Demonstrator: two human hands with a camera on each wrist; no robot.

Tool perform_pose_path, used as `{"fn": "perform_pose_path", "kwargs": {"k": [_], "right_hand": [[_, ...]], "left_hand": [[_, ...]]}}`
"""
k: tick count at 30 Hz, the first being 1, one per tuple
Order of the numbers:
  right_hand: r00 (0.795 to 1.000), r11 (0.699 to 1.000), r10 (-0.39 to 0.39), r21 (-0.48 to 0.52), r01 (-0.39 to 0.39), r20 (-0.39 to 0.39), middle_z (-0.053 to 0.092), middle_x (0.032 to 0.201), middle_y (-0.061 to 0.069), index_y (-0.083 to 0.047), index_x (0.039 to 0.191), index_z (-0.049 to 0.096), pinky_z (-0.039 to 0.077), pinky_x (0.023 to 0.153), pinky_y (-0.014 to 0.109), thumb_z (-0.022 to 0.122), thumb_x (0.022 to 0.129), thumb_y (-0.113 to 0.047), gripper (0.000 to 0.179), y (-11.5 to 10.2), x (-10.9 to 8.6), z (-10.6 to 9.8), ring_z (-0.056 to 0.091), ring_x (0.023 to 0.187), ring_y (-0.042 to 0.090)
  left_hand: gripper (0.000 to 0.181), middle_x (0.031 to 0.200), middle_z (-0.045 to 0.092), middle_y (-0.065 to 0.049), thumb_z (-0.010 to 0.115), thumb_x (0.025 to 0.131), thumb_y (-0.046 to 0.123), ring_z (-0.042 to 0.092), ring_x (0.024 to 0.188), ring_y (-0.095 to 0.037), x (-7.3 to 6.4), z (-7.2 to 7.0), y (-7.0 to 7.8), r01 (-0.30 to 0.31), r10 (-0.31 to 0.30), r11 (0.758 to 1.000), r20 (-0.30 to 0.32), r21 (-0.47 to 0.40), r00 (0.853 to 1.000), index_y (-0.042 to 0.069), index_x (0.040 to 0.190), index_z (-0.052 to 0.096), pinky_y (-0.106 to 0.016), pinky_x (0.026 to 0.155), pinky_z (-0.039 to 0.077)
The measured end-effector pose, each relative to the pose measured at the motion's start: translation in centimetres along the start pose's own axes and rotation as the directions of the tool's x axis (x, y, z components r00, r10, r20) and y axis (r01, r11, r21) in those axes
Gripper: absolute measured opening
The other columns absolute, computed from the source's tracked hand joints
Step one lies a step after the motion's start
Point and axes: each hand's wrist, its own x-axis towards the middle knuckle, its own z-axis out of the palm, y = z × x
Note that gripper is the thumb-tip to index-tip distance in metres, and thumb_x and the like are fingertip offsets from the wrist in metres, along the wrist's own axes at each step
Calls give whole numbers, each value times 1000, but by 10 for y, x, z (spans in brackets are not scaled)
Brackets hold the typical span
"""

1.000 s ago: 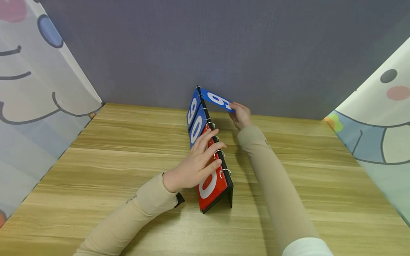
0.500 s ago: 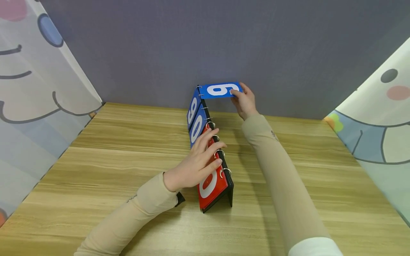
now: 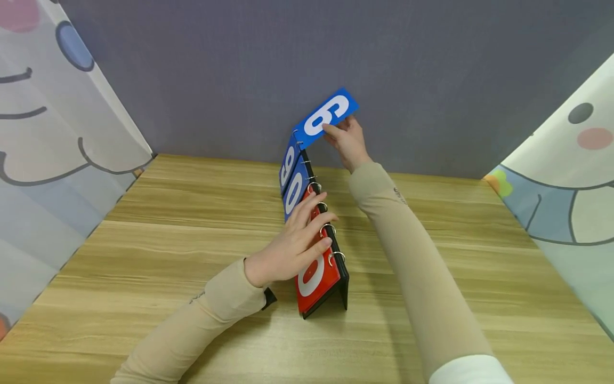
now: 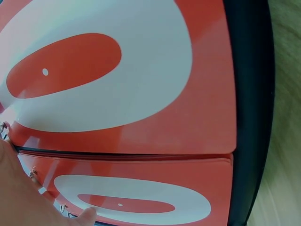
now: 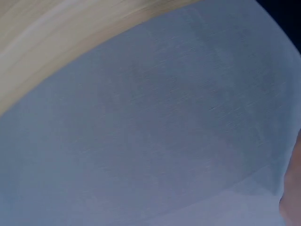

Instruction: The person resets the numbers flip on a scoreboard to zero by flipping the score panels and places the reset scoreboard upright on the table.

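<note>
A tabletop flip scoreboard (image 3: 342, 280) stands like a tent, its ring-bound number cards in blue at the far end and red at the near end. My right hand (image 3: 351, 141) pinches a blue number card (image 3: 312, 127) with a white 6 or 9, thumb on its face, and holds it raised above the far rings. My left hand (image 3: 292, 245) lies with spread fingers over the red cards, fingertips at the rings. Two red cards with a white 0 (image 4: 155, 113) fill the left wrist view. Only a sliver of the right hand (image 5: 292, 188) shows in the right wrist view.
The scoreboard stands on a wood-grain table (image 3: 192, 208). A grey panel (image 3: 431, 90) rises behind it, and cartoon-printed sheets flank both sides. A small black piece (image 3: 270, 297) shows beside the left cuff.
My right hand has lifted the blue card from a low slope on the right, past level, to pointing up and back. The left hand has stayed in place.
</note>
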Motion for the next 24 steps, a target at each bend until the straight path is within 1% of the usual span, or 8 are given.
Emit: {"fn": "perform_pose_path", "kwargs": {"k": [3,7,10,13,15,18,21,24], "right_hand": [[997,994,-7,-106,16,83,48,137,16,-7,143,34,45,100,33,61,91,-5,59,4,-3,7,53,120,26],[987,971,17,-237,23,162,48,137,16,-6,142,36,46,98,32,61,91,-7,57,11,-8,12,51,122,27],[981,951,41,-309,20,188,49,135,15,-6,139,41,46,98,32,61,91,-9,52,15,-10,15,51,121,26],[982,933,47,-360,23,184,53,132,16,-4,135,45,46,98,33,61,92,-11,46,17,-12,17,52,119,26],[983,918,41,-395,32,176,54,130,17,-3,132,47,46,98,35,60,92,-12,43,17,-12,19,54,118,27],[984,868,37,-493,54,173,56,128,15,-2,128,51,46,97,37,60,93,-16,38,17,-12,21,54,117,26],[982,803,25,-589,93,189,56,128,14,-3,126,54,48,93,37,59,94,-20,36,18,-12,23,55,116,26],[979,752,15,-647,124,205,57,129,13,-4,126,56,50,89,36,57,95,-21,36,18,-12,25,57,114,26]], "left_hand": [[43,157,4,-6,27,102,45,-5,146,-25,0,1,0,-2,2,1000,-1,-1,1000,16,132,41,-59,113,12],[56,157,5,-6,17,98,56,-4,146,-25,0,2,0,-2,2,1000,-4,-1,1000,18,131,41,-59,113,13],[51,157,6,-7,22,100,52,-4,146,-26,0,2,1,-5,5,1000,-7,-9,1000,17,131,41,-60,112,13],[43,157,6,-7,27,102,45,-4,146,-26,0,2,1,-3,3,1000,-4,-9,1000,17,131,42,-59,113,13],[42,157,6,-7,28,102,44,-4,146,-25,0,2,1,-2,2,1000,-1,-7,1000,17,131,42,-58,113,12],[47,157,6,-7,24,102,47,-5,146,-25,0,2,1,-3,3,1000,-3,-4,1000,15,132,42,-58,113,11],[53,157,5,-7,21,101,51,-5,146,-25,0,2,1,-3,3,1000,-5,-4,1000,14,132,42,-59,113,10],[60,157,6,-8,15,98,57,-5,146,-25,0,2,1,-3,3,1000,-6,0,1000,14,131,42,-58,113,10]]}}
